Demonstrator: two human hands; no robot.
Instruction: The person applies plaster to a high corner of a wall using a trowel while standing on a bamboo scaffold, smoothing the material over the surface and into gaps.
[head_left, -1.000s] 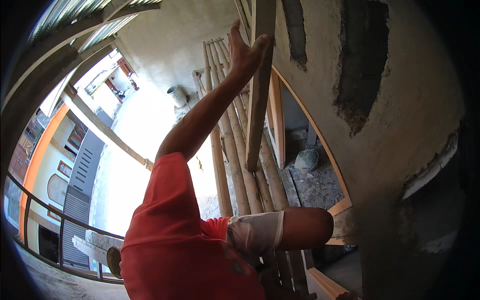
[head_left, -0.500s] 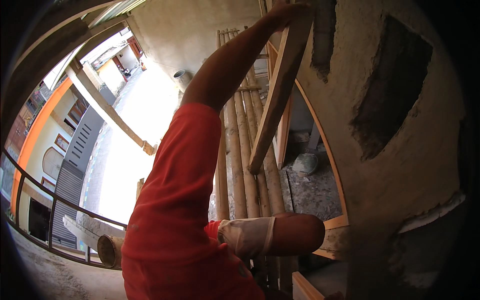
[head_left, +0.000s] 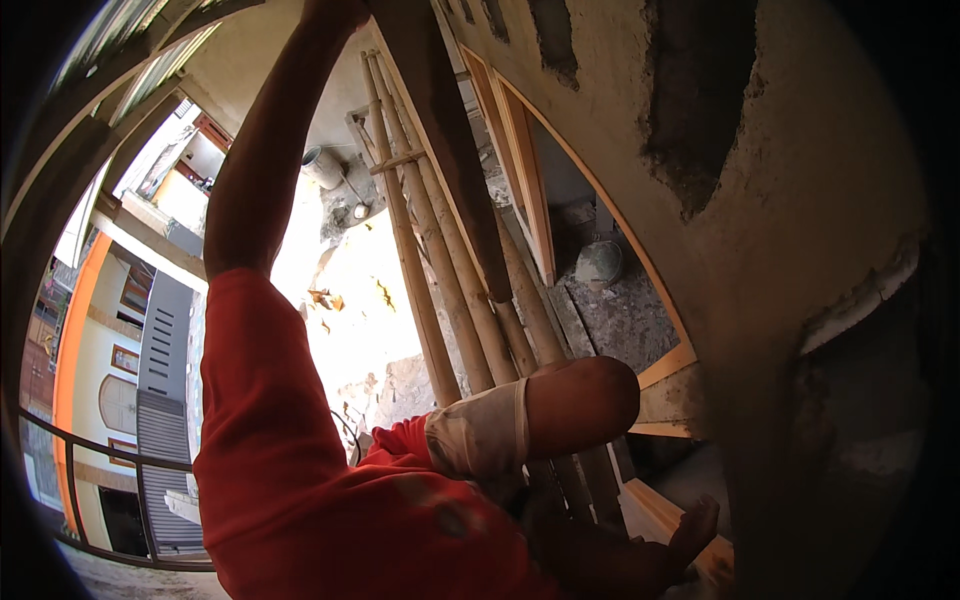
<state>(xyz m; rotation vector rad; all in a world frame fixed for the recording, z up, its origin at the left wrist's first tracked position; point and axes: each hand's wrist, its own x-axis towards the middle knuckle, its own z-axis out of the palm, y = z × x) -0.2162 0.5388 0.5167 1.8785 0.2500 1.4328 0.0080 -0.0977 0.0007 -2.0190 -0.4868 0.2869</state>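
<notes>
While the left arm is stretched up and forward, the left hand (head_left: 338, 10) is cut off by the top of the view beside a long wooden beam (head_left: 440, 120); because its fingers are mostly out of sight, whether the wood is gripped cannot be told. The beam is slanted, with its lower end over the bamboo platform (head_left: 462, 330), nearer the right edge than the left (whether the poles are actually touched cannot be made out). Toward the far end, the poles are crossed by a short bar (head_left: 398, 162). Off the platform's right edge, in the near part, the right hand (head_left: 695, 525) is seen in shadow over an orange-brown board (head_left: 650, 505), its fingers pointed upward; whether it is open or closed cannot be told. The near part of the platform is partly covered by a bare knee (head_left: 590, 395) and a leg of pale shorts (head_left: 480, 430). Beyond the right edge, a bucket (head_left: 598, 266) is set on the floor behind a wooden frame (head_left: 670, 364); beyond the left edge, near the far end, another pail (head_left: 323, 168) is seen. Dark, rough-edged gaps are cut in the wall (head_left: 790, 200) at the right.
</notes>
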